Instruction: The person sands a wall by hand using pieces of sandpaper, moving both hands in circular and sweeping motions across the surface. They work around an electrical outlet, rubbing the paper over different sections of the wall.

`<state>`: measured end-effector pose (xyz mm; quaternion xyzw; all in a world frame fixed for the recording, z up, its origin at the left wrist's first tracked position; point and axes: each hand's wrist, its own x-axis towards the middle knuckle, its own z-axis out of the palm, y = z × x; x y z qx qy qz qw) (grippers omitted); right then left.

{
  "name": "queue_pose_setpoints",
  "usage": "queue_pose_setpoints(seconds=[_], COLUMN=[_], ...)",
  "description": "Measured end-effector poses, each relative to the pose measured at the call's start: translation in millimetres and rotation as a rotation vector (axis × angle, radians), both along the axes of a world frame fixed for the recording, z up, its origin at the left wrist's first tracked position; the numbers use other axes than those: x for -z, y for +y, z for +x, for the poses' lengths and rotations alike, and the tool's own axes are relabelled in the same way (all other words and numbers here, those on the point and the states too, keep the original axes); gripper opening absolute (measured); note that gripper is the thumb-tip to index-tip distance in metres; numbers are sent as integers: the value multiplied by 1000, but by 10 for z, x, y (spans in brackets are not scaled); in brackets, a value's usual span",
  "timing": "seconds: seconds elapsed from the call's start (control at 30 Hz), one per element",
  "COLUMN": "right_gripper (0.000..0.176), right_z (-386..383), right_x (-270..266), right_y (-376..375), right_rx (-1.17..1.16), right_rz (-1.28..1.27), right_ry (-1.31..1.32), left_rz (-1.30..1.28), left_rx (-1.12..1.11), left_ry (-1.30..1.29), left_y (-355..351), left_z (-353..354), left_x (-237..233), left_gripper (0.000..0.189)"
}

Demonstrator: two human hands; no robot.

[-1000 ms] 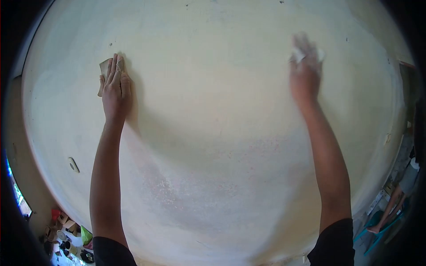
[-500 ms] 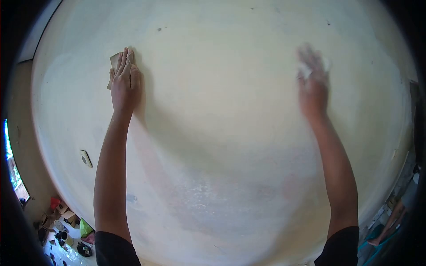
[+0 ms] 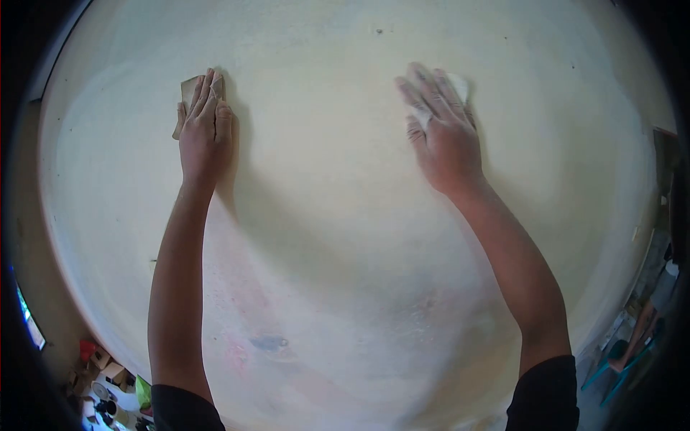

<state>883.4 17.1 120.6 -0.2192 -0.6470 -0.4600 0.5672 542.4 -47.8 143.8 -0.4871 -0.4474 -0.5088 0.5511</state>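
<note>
My left hand (image 3: 205, 136) lies against the pale, patchy wall (image 3: 323, 158), fingers stretched upward over a folded tan sheet of sandpaper (image 3: 189, 89). The sheet's edge shows left of the fingers, and the little finger sits along its lower corner. Farther right, my right hand (image 3: 447, 140) presses a whitish sheet (image 3: 459, 85), apparently sandpaper too, to the wall. Its fingers are spread, dusty and slightly blurred. Most of both sheets is hidden under the hands.
Cardboard boxes (image 3: 113, 372), a green bag (image 3: 143, 392) and other clutter lie on the floor at lower left. A bright window (image 3: 30, 320) is at the left edge. At lower right, a person's bare limb (image 3: 636, 341) shows by a teal chair (image 3: 611, 366).
My right hand has moved left along the wall with its sheet, toward my left hand. My left hand stays nearly in place. The view has shifted slightly, and the wall switch is now behind my left arm.
</note>
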Motion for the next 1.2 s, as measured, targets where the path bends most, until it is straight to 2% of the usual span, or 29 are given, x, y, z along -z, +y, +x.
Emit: queue_pose_setpoints(seconds=[0.1, 0.2, 0.3, 0.37, 0.43, 0.53, 0.67, 0.7, 0.77, 0.83, 0.93, 1.0, 1.07, 1.17, 1.2], right_gripper=[45, 42, 42, 42, 46, 46, 44, 41, 41, 44, 43, 41, 40, 38, 39], right_z=[208, 626, 164, -478, -1017, -813, -699, -874, -1374, -1729, -1442, -1114, -1112, -1610, -1773], right_x=[-220, -454, -372, -184, 38, -169, -439, -398, -244, -23, -318, -638, -726, -465, -351], right_y=[69, 324, 447, 181, -209, -174, 67, 9, -164, -400, -390, -227, -154, -321, -377], right_rx=[6, -46, -19, -86, -45, -6, 10, -7, -5, -120, -37, -63, -90, -45, -81], right_rz=[34, 72, 114, 53, -29, 24, 119, 125, 97, 16, 59, 110, 156, 138, 97], right_ry=[96, 444, 540, 330, 57, 72, 450, 436, 223, -89, -155, 85, 239, 73, -75], left_rz=[14, 25, 31, 28, 34, 31, 19, 22, 16, 11, 9, 11, 7, 19, 16], left_rx=[37, 59, 81, 83, 71, 44, 20, 21, 9, 4, 11, 15, 10, 24, 24], left_ry=[30, 74, 87, 82, 82, 87, 79, 85, 82, 82, 81, 80, 51, 32, 32], left_y=[-89, -115, -110, -113, -136, -149, -212, -218, -226, -238, -289, -332, -349, -375, -384], left_z=[-131, -240, -295, -269, -285, -326, -418, -431, -433, -467, -544, -590, -653, -645, -649], left_x=[1, 18, 44, 67, 80, 99, 161, 167, 158, 171, 214, 235, 271, 276, 286], left_gripper=[48, 46, 45, 45, 45, 45, 46, 46, 45, 45, 46, 47, 47, 47, 46])
